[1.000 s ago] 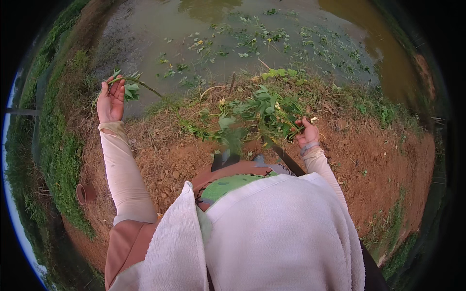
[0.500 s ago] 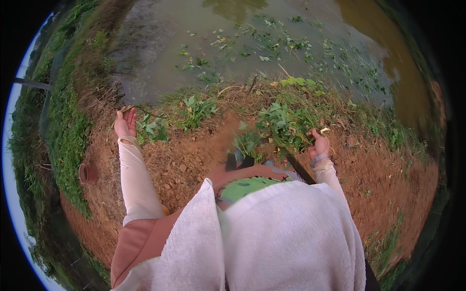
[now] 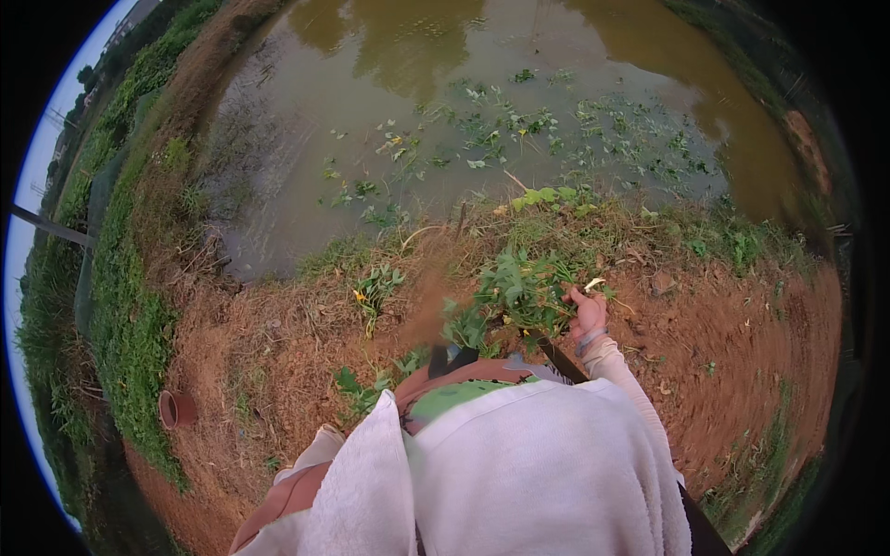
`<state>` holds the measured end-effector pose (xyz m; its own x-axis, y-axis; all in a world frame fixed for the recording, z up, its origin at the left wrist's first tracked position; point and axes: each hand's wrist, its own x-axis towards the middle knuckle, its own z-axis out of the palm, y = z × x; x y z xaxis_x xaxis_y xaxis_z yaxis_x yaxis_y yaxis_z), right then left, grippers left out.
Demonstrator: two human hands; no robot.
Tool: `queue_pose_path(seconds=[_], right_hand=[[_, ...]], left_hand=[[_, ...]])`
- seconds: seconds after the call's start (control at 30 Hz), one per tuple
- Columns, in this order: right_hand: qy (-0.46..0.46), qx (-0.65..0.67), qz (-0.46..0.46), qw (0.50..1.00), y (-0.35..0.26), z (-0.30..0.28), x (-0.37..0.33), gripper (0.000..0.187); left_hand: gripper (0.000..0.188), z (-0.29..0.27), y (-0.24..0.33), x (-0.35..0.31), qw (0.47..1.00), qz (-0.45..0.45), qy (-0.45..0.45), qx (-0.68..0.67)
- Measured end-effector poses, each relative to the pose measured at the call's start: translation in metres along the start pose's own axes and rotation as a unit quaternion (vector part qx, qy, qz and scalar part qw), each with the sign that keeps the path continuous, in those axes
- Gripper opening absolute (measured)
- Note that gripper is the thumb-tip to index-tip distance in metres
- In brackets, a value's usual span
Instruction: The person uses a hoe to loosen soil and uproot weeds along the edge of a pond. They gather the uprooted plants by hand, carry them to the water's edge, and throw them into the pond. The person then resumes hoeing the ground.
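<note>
My right hand [image 3: 586, 315] is closed around the stems of a bunch of leafy green vines [image 3: 519, 287], held in front of my body to the right. A pale bit sticks out above the fingers. My left arm is drawn back beside my body; only its light sleeve [image 3: 320, 447] shows, and the hand is hidden. Close to that arm, a leafy vine [image 3: 357, 385] reaches out past the edge of the white towel [image 3: 547, 454] over my front. A small leafy sprig [image 3: 375, 292] with yellow bits lies on the soil farther ahead.
Reddish bare soil [image 3: 732, 371] slopes around me. Ahead, a grassy edge meets a muddy pond [image 3: 306, 139] with floating leafy vines [image 3: 510, 125]. A brown pot [image 3: 176, 409] sits at the left beside green growth [image 3: 130, 334]. A dark bar [image 3: 562, 359] slants below the bunch.
My left hand, earlier stretched out to the left with a long vine, has pulled back out of sight. The right hand still holds the bunch. The view has tilted up toward the pond.
</note>
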<state>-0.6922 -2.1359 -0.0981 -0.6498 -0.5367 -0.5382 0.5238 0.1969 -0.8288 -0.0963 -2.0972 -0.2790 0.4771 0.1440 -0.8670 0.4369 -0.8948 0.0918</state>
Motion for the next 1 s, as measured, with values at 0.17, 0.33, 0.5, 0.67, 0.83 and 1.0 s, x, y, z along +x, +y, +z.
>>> queue_pose_path(seconds=[0.17,0.33,0.5,0.67,0.83,1.0], right_hand=[[0.015,0.057,-0.021,0.998,0.000,0.000,-0.009,0.010],[-0.009,0.039,-0.022,0.999,0.006,0.014,-0.011,0.009],[0.015,0.067,-0.050,0.996,0.002,0.009,-0.027,0.008],[0.039,0.042,-0.048,0.997,0.024,-0.007,-0.015,0.007],[0.032,0.026,-0.051,0.998,0.021,-0.003,-0.018,0.008],[0.021,0.048,-0.035,0.998,0.013,0.003,-0.025,0.007]], left_hand=[[0.017,0.084,0.120,-0.032,0.995,0.103,0.000,0.007],[0.011,0.176,0.308,-0.162,0.926,0.353,-0.117,0.063],[0.016,0.263,0.387,-0.498,0.712,0.519,-0.463,-0.096],[0.047,0.242,0.350,-0.714,0.581,0.619,-0.528,0.008],[0.040,0.230,0.323,-0.728,0.474,0.795,-0.378,-0.004],[0.038,0.268,0.277,-0.605,0.562,0.711,-0.397,0.144]])
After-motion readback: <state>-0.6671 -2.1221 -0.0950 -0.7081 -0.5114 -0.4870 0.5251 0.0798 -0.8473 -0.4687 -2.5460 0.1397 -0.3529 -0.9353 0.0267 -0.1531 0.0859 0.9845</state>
